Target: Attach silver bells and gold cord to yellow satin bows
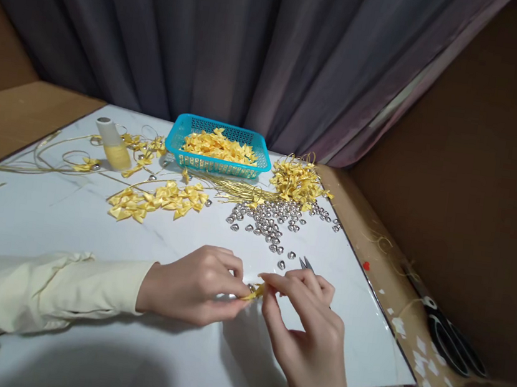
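My left hand [203,284] comes in from the left in a cream sleeve, thumb and forefinger pinching a small yellow ribbon bow [254,293]. A silver bead [251,287] shows against the bow, partly covered by fingertips. On the bow's other side, the thumb and forefinger of my right hand [308,325] are closed at its edge. Two pointed metal tips, like those of small scissors [306,264], stick out beyond the curled fingers of my right hand; the rest is hidden by that hand. Loose silver beads [269,220] lie scattered just beyond both hands.
Yellow bows fill a blue basket [217,166] at the back. More bows [158,201] lie in front of it, with gold cords [240,190] and a corded bow pile [298,179] rightward. A bottle [113,145] stands left. Black-handled scissors [452,340] lie right, beside white scraps [420,358].
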Demonstrator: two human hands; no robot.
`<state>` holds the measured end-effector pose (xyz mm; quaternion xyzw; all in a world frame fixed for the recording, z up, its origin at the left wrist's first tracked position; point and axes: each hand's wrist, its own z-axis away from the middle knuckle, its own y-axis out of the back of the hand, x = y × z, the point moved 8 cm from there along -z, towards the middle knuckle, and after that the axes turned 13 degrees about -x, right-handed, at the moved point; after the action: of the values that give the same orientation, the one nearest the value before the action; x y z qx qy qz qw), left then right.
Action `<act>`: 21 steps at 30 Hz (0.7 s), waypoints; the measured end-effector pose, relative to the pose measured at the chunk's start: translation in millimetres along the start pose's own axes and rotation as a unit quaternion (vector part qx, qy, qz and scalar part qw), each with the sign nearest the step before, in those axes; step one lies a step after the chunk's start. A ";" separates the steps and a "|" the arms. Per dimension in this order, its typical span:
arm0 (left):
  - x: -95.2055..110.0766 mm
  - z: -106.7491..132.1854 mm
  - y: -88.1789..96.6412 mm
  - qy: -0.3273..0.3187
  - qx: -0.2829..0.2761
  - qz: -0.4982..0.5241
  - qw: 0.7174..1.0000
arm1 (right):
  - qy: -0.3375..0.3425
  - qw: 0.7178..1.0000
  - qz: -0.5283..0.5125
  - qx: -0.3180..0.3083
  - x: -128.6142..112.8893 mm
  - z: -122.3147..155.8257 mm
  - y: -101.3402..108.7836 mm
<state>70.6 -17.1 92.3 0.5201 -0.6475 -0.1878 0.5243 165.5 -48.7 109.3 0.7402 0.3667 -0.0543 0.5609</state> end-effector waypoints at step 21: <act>0.2 2.4 2.4 -0.022 0.008 0.012 1.000 | -0.049 0.998 -0.019 -0.034 9.1 9.1 2.6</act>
<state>67.4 -17.0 93.4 0.5121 -0.6665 -0.1880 0.5082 176.7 -52.6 103.5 0.7101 0.3541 -0.0884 0.6021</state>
